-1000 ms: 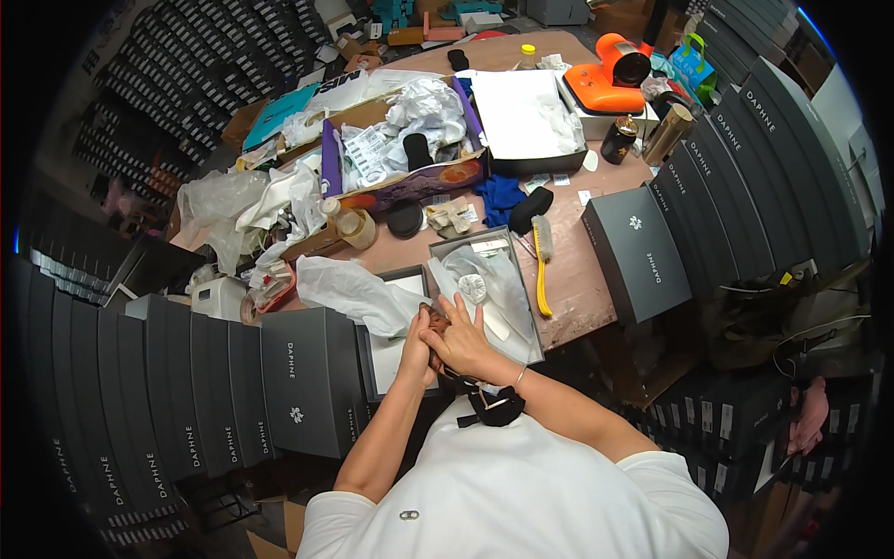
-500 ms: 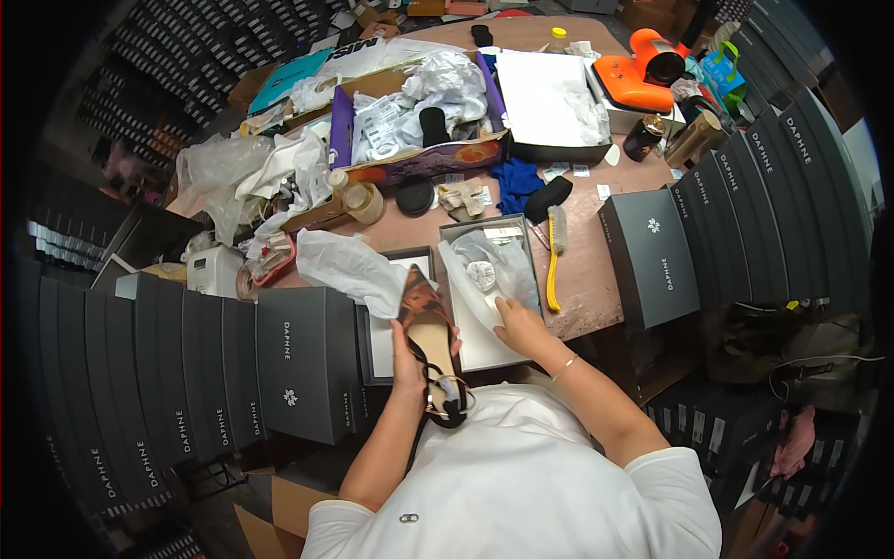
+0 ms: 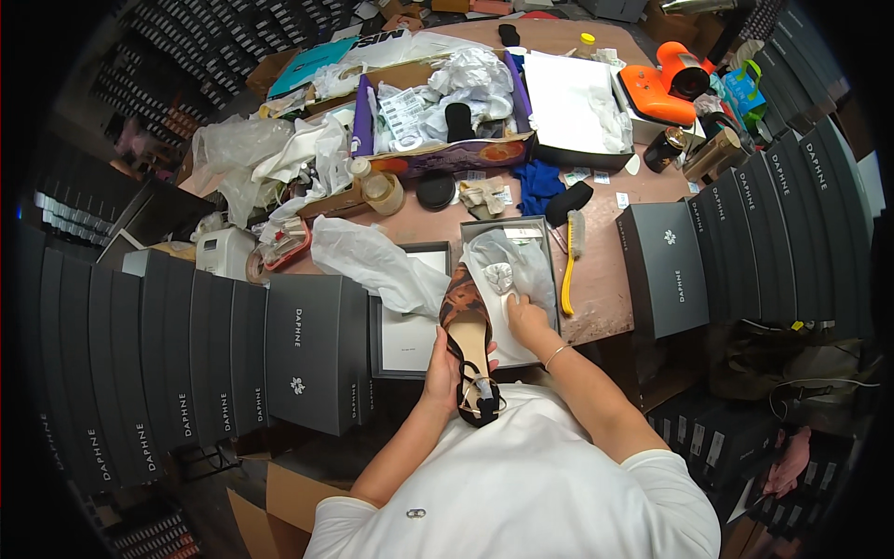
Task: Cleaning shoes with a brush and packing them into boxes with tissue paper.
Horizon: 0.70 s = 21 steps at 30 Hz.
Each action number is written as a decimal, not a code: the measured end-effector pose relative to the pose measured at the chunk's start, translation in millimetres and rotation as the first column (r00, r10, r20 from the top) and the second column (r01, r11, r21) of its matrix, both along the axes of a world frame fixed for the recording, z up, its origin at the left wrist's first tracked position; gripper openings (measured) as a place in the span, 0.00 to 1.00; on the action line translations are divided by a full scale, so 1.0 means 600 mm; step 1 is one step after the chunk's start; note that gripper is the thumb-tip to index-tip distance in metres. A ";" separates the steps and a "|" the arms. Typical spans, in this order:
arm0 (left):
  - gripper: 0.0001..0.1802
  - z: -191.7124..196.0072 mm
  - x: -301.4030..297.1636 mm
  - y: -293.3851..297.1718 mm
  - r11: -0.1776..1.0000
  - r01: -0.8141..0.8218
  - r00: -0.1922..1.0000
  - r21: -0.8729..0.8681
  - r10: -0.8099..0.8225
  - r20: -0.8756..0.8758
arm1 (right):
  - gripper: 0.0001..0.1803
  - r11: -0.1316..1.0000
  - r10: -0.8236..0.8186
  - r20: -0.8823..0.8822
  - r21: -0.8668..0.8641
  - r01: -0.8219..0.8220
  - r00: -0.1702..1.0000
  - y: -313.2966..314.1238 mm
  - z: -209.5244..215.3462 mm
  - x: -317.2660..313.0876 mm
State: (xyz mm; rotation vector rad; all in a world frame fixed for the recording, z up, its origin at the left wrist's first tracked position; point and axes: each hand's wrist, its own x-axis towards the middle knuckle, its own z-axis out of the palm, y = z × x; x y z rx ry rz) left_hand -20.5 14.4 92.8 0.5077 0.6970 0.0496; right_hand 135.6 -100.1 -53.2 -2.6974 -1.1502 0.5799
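Note:
My left hand (image 3: 443,371) grips a flat pointed shoe (image 3: 468,326) by its sides, fingers wrapped beneath it. The shoe has a brown-and-black patterned toe, a pale insole and black ankle straps; its toe points away from me. In the open grey shoebox (image 3: 548,244), my right hand (image 3: 529,323) has its fingers closed on white tissue paper (image 3: 527,275); the fingertips are partly hidden. A crumpled white paper wad (image 3: 498,278) lies just beyond them. To the left, more tissue paper (image 3: 372,265) spills over an open box part with a white inside (image 3: 407,349).
Stacked grey shoeboxes stand at left (image 3: 317,354) and right (image 3: 666,270). A yellow-handled brush (image 3: 567,275) lies beside the open box. Farther back are a purple carton (image 3: 447,160) of papers, a jar (image 3: 382,191), a black round lid (image 3: 436,191) and an orange device (image 3: 656,93).
My left hand has carried the shoe to the right, its toe now by the open shoebox's left side. The right hand stays at the tissue paper. The whole view has shifted slightly.

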 end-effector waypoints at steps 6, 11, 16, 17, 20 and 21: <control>0.36 -0.007 -0.003 0.009 0.999 -0.031 0.999 0.008 0.031 -0.036 | 0.16 0.999 0.001 0.039 0.041 -0.003 0.999 0.010 0.015 -0.008; 0.37 -0.020 -0.020 0.018 0.996 -0.090 0.995 0.017 0.090 -0.030 | 0.13 0.998 0.052 0.077 0.030 -0.054 0.996 -0.008 0.048 0.013; 0.37 -0.008 -0.007 0.013 0.992 -0.122 0.992 0.019 0.123 -0.030 | 0.11 0.771 -0.012 -0.730 0.428 0.471 0.683 -0.052 0.271 -0.012; 0.37 0.003 0.006 0.009 0.992 -0.127 0.992 0.023 0.126 0.012 | 0.11 0.740 0.050 -0.915 0.303 0.601 0.400 -0.045 0.290 -0.025; 0.34 -0.014 0.000 -0.015 0.993 -0.080 0.995 0.085 0.075 0.062 | 0.07 0.678 0.019 -0.958 0.224 0.700 0.288 0.001 0.241 -0.078; 0.34 -0.026 -0.002 -0.022 0.996 -0.043 0.996 0.080 0.037 0.082 | 0.07 0.571 0.036 -0.974 0.205 0.795 0.225 0.015 0.211 -0.080</control>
